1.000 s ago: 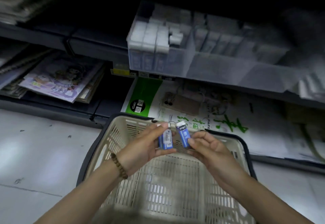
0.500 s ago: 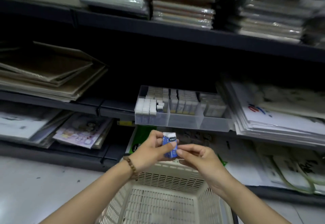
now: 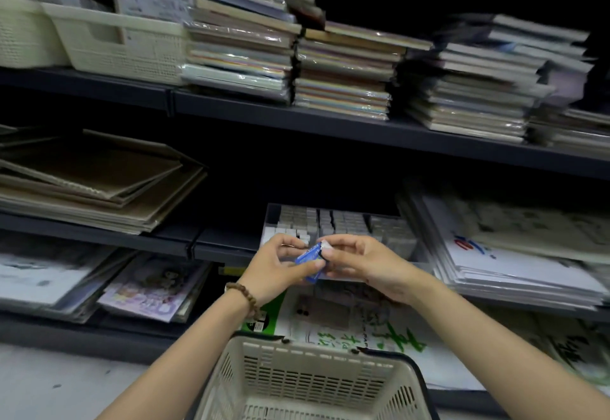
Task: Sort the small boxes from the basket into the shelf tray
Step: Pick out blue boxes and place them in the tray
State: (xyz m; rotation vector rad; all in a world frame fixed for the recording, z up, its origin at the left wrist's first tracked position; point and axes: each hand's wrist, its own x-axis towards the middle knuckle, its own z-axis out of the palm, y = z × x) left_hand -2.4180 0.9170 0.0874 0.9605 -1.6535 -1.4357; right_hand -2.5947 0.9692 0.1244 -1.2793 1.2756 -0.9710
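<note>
Both hands meet in front of the clear shelf tray (image 3: 406,248), which holds rows of small white-topped boxes. My left hand (image 3: 280,268) and my right hand (image 3: 359,263) pinch small blue boxes (image 3: 310,256) with white caps between them; the boxes are tilted and partly hidden by my fingers, so their number is unclear. The hands are raised well above the cream plastic basket (image 3: 307,383), which sits below at the bottom of the view. Its visible part shows no boxes.
Dark metal shelves carry stacked wrapped paper pads (image 3: 343,76) above, brown card sheets (image 3: 99,182) at left, white paper stacks (image 3: 515,254) at right, cream storage baskets (image 3: 112,43) at top left. Printed packs lie on the lowest shelf behind the basket.
My hands have risen from over the basket to the level of the shelf tray, carrying the blue boxes. The boxes have tilted and come together. The view has tilted upward.
</note>
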